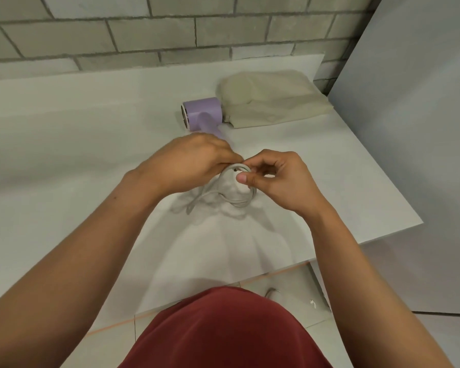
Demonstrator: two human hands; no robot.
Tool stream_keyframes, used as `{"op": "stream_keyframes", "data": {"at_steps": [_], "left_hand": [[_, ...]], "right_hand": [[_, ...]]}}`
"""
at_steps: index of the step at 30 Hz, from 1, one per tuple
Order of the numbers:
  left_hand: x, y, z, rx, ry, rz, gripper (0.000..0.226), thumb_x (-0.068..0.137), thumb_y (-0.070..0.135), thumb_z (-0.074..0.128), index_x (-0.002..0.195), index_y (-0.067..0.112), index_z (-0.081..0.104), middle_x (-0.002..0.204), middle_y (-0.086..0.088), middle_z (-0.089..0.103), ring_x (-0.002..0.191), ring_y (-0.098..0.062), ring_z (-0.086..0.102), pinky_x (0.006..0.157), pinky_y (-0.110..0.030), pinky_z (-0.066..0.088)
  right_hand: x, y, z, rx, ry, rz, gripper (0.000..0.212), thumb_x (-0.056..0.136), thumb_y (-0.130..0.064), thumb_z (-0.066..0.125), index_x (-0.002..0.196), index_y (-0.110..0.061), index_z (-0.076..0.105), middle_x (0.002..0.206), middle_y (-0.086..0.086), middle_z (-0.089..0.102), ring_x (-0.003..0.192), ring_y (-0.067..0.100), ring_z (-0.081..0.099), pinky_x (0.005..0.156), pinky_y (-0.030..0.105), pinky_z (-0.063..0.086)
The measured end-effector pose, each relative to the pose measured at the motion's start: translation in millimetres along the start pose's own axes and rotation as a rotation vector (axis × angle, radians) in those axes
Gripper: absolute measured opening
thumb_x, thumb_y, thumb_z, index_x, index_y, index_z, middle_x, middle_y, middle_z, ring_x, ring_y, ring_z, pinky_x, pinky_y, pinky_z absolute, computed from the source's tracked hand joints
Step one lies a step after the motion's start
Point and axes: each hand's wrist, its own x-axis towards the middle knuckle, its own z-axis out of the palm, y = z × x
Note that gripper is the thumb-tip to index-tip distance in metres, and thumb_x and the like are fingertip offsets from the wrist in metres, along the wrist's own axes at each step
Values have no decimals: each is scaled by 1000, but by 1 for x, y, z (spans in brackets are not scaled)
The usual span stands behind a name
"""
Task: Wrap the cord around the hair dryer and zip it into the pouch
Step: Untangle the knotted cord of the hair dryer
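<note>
Head view. Background: a grey block wall [117, 35] runs across the top of the frame, and a plain grey panel [422, 128] fills the right side. A white tabletop [64, 128] spans the middle of the frame. Tiled floor [290, 288] shows below its near edge.

The purple hair dryer [202, 112] lies on its side on the tabletop, above frame centre. Its barrel points left-right and its handle runs down toward the hands. The beige pouch [271, 102] lies flat just right of the barrel, at the tabletop's far right corner.

The cord [237, 192] is a pale grey coil of several loops, held at frame centre between both hands. A loose length trails down-left from the coil.

The left hand [186, 160] is curled, fingers gripping the top of the coil. The right hand [276, 179] pinches the coil's right side between thumb and bent fingers.

A dark red garment [223, 328] fills the bottom centre.
</note>
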Motion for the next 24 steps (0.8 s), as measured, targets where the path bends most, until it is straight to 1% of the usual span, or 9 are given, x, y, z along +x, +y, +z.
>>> {"op": "stream_keyframes", "data": {"at_steps": [2,4,8,11,15,18,20,22,24], "left_hand": [[2,1,-2,16,12,-117,43,98,44,35,117,35,73,113,11,75,104,-26,67,74,-48,56],[4,0,1,30,88,-195,42,99,47,37,121,37,71,117,9,74,102,-33,68,74,-47,55],[4,-9,4,52,284,-370,38,102,45,39,123,32,68,111,-3,76,93,-42,68,71,-48,55],[-3,-17,-2,17,394,-481,28,105,36,46,120,29,69,104,-2,76,91,-39,67,71,-48,55],[-7,-26,0,3,324,-581,26,106,31,47,116,24,70,98,-4,73,91,-38,63,73,-50,54],[-6,-23,3,-70,272,-507,34,103,18,53,134,20,64,132,-7,66,118,-37,61,95,-49,51],[-4,-16,1,-38,255,-301,48,97,10,61,144,16,57,147,-10,55,132,-33,52,108,-43,41],[3,-10,1,33,170,-68,47,94,13,62,141,14,61,145,-12,57,132,-32,51,109,-43,41],[10,-1,-1,41,60,14,36,97,22,52,128,17,71,128,-5,70,117,-31,62,97,-47,53]], "right_hand": [[0,-1,-2,25,17,19,14,84,-17,88,96,-17,81,89,11,75,83,37,68,82,45,57],[0,-3,-6,86,28,55,13,84,-16,88,94,-17,81,87,15,71,81,44,67,78,50,57],[2,-4,-12,115,43,74,13,85,-14,86,95,-11,79,84,17,70,78,39,73,75,53,56],[1,-2,-17,90,37,93,11,86,-15,86,94,-13,80,81,12,73,78,43,72,73,53,55],[4,-4,-16,68,18,93,9,86,-14,86,94,-13,81,80,9,76,81,41,72,83,50,58],[5,-5,-14,28,-7,82,7,87,-15,85,93,-14,81,78,7,77,80,41,71,81,50,57],[5,-6,-14,30,-10,79,7,87,-16,85,92,-14,81,78,8,77,80,42,70,80,52,57],[6,-6,-15,29,-11,68,7,86,-16,85,93,-15,81,79,7,77,80,42,70,80,52,58],[6,-7,-16,28,-13,54,9,86,-15,86,93,-16,81,80,3,77,80,38,71,82,50,59]]}}
